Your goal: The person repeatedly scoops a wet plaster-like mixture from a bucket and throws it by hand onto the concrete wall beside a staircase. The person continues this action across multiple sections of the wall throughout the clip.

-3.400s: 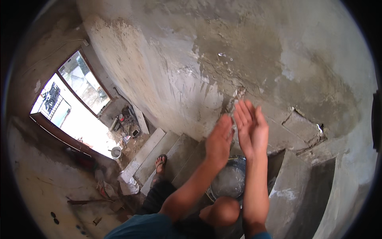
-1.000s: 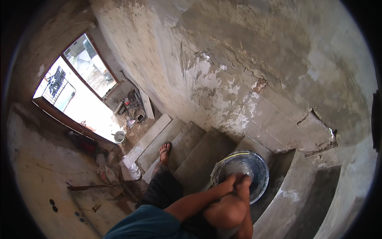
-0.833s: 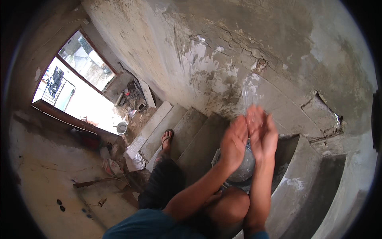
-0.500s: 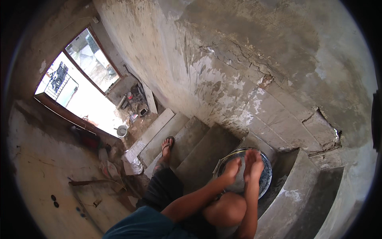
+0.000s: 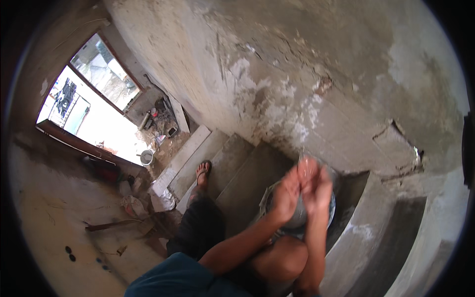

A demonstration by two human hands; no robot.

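Note:
My left hand and my right hand are side by side above a round dark-rimmed bucket. Both palms face up in a loose cup, smeared by motion, with fingers partly extended toward the wall. A wet glint shows between the palms, and a faint streak like water rises past the fingertips. Neither hand grips a solid object. The bucket stands on a concrete step; my hands and forearms hide much of its greyish contents. My bare knee is beside the forearms.
Concrete stairs descend leftward, with my sandalled foot on a lower step. The patchy plaster wall has cracks and a broken hollow. Below, a white bucket, rubble and boards lie near a bright doorway. Steps rise at right.
My hands have come together and lifted upward toward the wall, palms now cupped. A watery streak appears by the fingertips. The view has shifted slightly.

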